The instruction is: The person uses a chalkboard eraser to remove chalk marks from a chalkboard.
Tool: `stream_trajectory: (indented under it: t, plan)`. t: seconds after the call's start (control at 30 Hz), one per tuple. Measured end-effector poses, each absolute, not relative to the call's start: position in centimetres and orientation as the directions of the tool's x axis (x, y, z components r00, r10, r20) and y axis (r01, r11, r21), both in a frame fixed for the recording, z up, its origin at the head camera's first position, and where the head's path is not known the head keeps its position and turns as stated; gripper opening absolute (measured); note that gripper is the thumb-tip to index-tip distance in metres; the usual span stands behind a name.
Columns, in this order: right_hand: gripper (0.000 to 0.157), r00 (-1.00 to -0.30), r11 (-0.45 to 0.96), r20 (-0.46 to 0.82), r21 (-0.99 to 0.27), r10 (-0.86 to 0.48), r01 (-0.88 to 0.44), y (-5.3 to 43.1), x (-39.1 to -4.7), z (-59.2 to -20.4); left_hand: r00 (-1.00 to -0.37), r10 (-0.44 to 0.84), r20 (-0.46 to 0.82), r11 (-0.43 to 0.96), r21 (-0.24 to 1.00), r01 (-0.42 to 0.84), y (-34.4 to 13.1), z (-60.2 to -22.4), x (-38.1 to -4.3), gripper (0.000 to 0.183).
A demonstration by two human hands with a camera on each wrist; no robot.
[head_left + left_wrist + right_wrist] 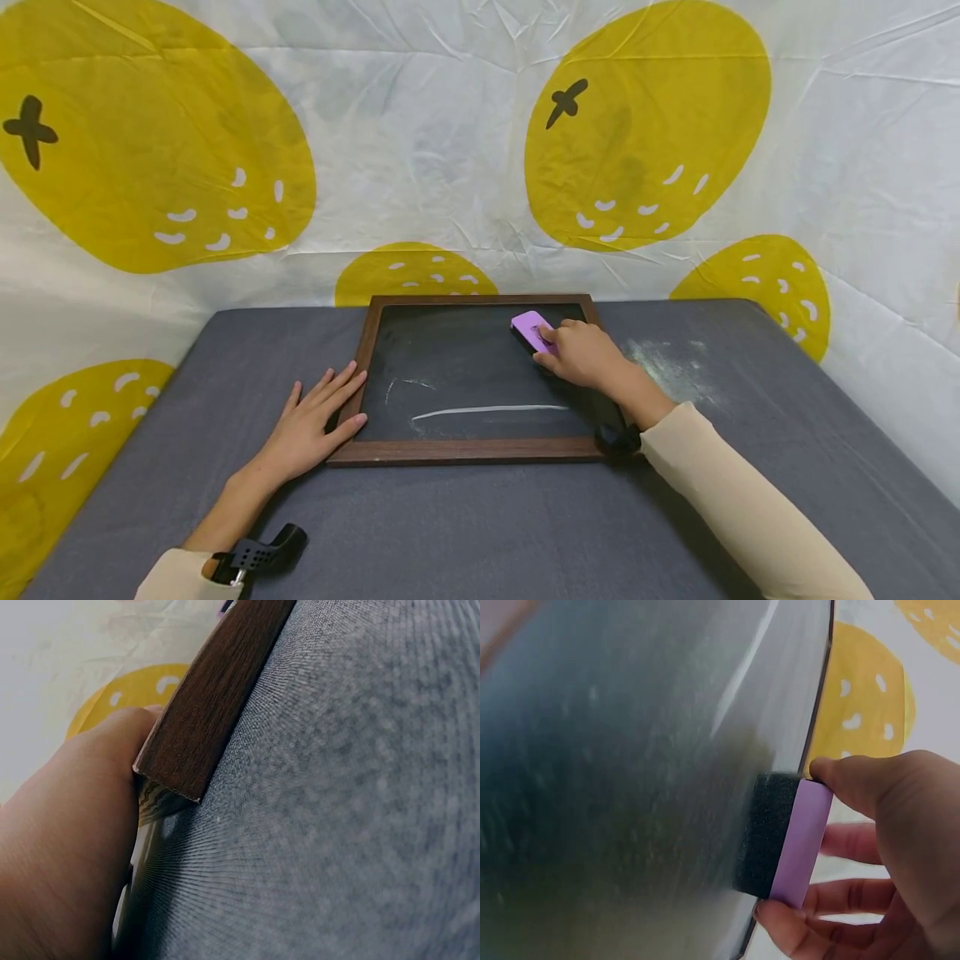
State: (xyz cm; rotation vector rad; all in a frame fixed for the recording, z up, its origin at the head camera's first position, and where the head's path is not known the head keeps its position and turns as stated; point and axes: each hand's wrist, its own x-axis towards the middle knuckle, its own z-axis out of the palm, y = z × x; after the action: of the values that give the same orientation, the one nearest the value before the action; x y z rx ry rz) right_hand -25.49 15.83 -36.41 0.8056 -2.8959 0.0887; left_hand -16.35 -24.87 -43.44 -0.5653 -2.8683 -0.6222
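Observation:
A small chalkboard in a brown wooden frame lies on the grey-covered table. On its dark surface are a long white chalk line and fainter marks at the left. My right hand grips a purple eraser near the board's upper right. In the right wrist view, the black felt side of the eraser meets the board, with thumb and fingers around the purple back. The left hand rests with straight, spread fingers on the frame's left edge; in the left wrist view it is beside the frame's corner.
Pale chalk dust smears the grey tablecloth right of the board. Behind the table hangs a white curtain with yellow fruit prints. Each wrist wears a black strap with a camera mount.

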Motion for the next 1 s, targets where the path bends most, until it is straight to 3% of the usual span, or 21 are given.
stream_trajectory:
  t: [0.27,1.0]
  plan:
    - [0.031,-0.830,0.854,0.225,0.016,-0.511,-0.521,14.6,-24.9,-36.7,-0.915,0.333,0.227,0.841,0.366,0.398,-24.9,-43.5,-16.2,0.066]
    - [0.031,-0.847,0.868,0.224,-0.014,-0.481,-0.496,12.6,-25.5,-37.4,-0.912,0.335,0.238,0.823,0.398,0.406,-25.0,-43.7,-16.5,0.067]
